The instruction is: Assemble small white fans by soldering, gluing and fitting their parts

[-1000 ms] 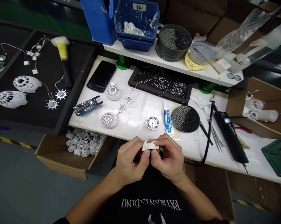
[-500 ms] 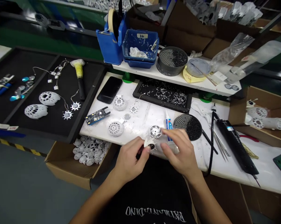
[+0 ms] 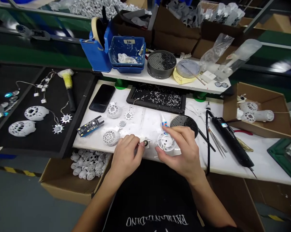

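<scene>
Between thumb and fingers, my left hand [image 3: 128, 154] pinches a small white part [image 3: 145, 142] with a dark round centre, low over the bench's front edge. My right hand [image 3: 181, 151] grips a round white openwork piece [image 3: 165, 141] at its rim, its spoked face upward. The two pieces are apart. Just behind the right fingers lies a glue tube [image 3: 164, 124], partly hidden. Left of my left hand sits a white lattice dome [image 3: 111, 137], and behind it another white dome [image 3: 114, 110], a gear-shaped disc [image 3: 128, 115] and a small round disc [image 3: 122, 123].
On the bench [image 3: 145, 124] are a phone [image 3: 102, 98], a circuit board [image 3: 90, 126], a mesh dish [image 3: 184, 124], tweezers [image 3: 217, 141] and a black corded tool [image 3: 233, 141]. A raised shelf [image 3: 140, 77] runs behind. Boxes of white parts stand below left and at right.
My right hand has taken hold of the round openwork piece. My left hand still holds its small part, now farther from the right hand. The view has shifted, moving the bench items left.
</scene>
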Demonstrator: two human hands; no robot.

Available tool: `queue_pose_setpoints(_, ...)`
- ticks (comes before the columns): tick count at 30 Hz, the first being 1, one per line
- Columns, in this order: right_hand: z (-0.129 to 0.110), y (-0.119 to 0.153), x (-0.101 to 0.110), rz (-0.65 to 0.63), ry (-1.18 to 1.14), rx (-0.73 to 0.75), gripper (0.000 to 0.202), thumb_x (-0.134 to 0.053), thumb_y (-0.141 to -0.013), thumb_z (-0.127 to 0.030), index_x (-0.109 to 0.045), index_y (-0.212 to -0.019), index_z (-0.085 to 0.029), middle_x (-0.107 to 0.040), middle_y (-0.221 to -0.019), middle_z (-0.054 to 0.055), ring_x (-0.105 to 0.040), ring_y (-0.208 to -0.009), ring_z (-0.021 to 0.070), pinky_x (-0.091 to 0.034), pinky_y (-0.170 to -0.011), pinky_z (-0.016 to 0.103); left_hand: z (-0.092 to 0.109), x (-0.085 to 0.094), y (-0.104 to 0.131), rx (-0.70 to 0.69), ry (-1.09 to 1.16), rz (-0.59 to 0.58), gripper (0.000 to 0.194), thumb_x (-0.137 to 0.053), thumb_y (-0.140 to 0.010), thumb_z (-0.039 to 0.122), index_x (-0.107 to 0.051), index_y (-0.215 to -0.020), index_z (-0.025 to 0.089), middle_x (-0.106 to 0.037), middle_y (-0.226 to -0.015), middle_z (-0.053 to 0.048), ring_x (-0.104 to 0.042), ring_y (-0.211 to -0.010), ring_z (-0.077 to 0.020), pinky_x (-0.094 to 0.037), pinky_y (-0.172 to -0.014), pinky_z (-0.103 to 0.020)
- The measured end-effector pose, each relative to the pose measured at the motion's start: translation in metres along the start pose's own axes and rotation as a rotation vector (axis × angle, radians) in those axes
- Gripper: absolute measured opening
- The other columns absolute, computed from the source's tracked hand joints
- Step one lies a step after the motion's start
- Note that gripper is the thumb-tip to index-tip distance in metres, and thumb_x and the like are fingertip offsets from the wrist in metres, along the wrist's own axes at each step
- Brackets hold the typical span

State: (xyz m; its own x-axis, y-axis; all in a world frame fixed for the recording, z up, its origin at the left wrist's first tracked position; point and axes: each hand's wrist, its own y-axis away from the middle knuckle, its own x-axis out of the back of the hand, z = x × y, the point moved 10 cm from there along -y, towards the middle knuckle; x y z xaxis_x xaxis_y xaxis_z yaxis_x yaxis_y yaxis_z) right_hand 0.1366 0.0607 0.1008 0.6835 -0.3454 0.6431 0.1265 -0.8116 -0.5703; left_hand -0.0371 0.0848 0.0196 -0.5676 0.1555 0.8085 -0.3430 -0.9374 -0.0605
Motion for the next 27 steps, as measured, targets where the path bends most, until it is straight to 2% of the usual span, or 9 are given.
queue_pose_setpoints(2, -0.005, -0.001, 0.009, 0.010, 0.005, 0.013, 0.057, -0.084, -0.086, -0.031, -0.063, -0.138, -0.021, -0.068, -0.116, 0.011, -0.065, -0.108, 0.0280, -0.051, -0.095, 0.047, 0.003, -0.003, -0.003, -0.018, 0.012, -0.005, 0.029, -0.043, -0.111, 0.032, -0.054, -0.086, 0.021, -0.057, -0.085, -0.002, -0.053, -0.083, -0.0208, -0.035, -0.079, -0.038)
queue_pose_setpoints(5, 0.000, -0.001, 0.007, 0.000, 0.024, -0.013, 0.055, -0.082, -0.089, -0.033, -0.063, -0.139, -0.022, -0.068, -0.117, 0.011, -0.065, -0.109, 0.0284, -0.050, -0.095, 0.047, 0.000, 0.006, -0.003, 0.013, 0.179, 0.063, 0.029, -0.044, -0.111, 0.032, -0.056, -0.087, 0.021, -0.058, -0.085, -0.002, -0.054, -0.085, -0.0204, -0.038, -0.081, -0.037)
queue_pose_setpoints(8, 0.017, 0.005, -0.020, -0.126, 0.072, -0.076, 0.049, -0.077, -0.094, -0.038, -0.063, -0.139, -0.022, -0.069, -0.120, 0.011, -0.063, -0.115, 0.0299, -0.044, -0.103, 0.050, -0.011, 0.021, 0.002, 0.071, 0.380, 0.157, 0.027, -0.048, -0.110, 0.033, -0.060, -0.089, 0.021, -0.059, -0.086, -0.002, -0.055, -0.085, -0.0194, -0.041, -0.079, -0.034)
queue_pose_setpoints(12, 0.035, 0.016, -0.061, -0.312, 0.128, -0.105, 0.048, -0.074, -0.097, -0.042, -0.064, -0.138, -0.020, -0.071, -0.124, 0.012, -0.059, -0.123, 0.0332, -0.035, -0.112, 0.055, -0.021, 0.032, 0.011, 0.109, 0.477, 0.212, 0.030, -0.050, -0.110, 0.037, -0.057, -0.085, 0.021, -0.054, -0.084, -0.001, -0.051, -0.081, -0.0183, -0.039, -0.077, -0.033)
queue_pose_setpoints(15, 0.037, 0.015, -0.064, -0.308, 0.140, -0.120, 0.049, -0.075, -0.097, -0.043, -0.064, -0.140, -0.021, -0.072, -0.127, 0.012, -0.056, -0.129, 0.0361, -0.032, -0.114, 0.059, -0.023, 0.030, 0.015, 0.132, 0.536, 0.185, 0.032, -0.049, -0.110, 0.041, -0.056, -0.085, 0.021, -0.054, -0.084, -0.001, -0.051, -0.082, -0.0184, -0.040, -0.078, -0.033)
queue_pose_setpoints(18, 0.024, 0.008, -0.049, -0.229, -0.018, -0.115, 0.054, -0.076, -0.097, -0.044, -0.061, -0.145, -0.024, -0.070, -0.128, 0.011, -0.059, -0.125, 0.0325, -0.038, -0.113, 0.056, -0.020, 0.020, 0.016, 0.163, 0.675, 0.118, 0.037, -0.049, -0.110, 0.046, -0.054, -0.084, 0.021, -0.052, -0.082, -0.001, -0.049, -0.079, -0.0174, -0.041, -0.076, -0.032)
queue_pose_setpoints(22, 0.001, 0.009, -0.055, -0.331, -0.479, -0.117, 0.061, -0.079, -0.097, -0.039, -0.056, -0.152, -0.028, -0.068, -0.123, 0.007, -0.065, -0.110, 0.0217, -0.055, -0.097, 0.039, -0.012, 0.002, 0.015, 0.196, 0.833, 0.023, 0.039, -0.049, -0.109, 0.050, -0.054, -0.084, 0.021, -0.048, -0.078, 0.001, -0.045, -0.074, -0.0159, -0.040, -0.070, -0.030)
queue_pose_setpoints(25, 0.000, 0.014, -0.059, -0.323, -0.579, -0.160, 0.054, -0.078, -0.098, -0.036, -0.061, -0.149, -0.029, -0.069, -0.110, 0.004, -0.066, -0.098, 0.0183, -0.057, -0.089, 0.034, -0.009, -0.003, 0.014, 0.202, 0.886, 0.016, 0.039, -0.045, -0.110, 0.050, -0.055, -0.087, 0.021, -0.054, -0.081, -0.002, -0.049, -0.076, -0.0170, -0.044, -0.073, -0.031)
queue_pose_setpoints(27, 0.002, 0.017, -0.060, -0.302, -0.584, -0.177, 0.054, -0.079, -0.097, -0.035, -0.061, -0.148, -0.029, -0.069, -0.109, 0.004, -0.066, -0.097, 0.0184, -0.057, -0.089, 0.034, -0.008, 0.000, 0.014, 0.183, 0.893, 0.033, 0.040, -0.043, -0.111, 0.050, -0.055, -0.086, 0.021, -0.058, -0.083, -0.003, -0.052, -0.078, -0.0183, -0.047, -0.076, -0.033)
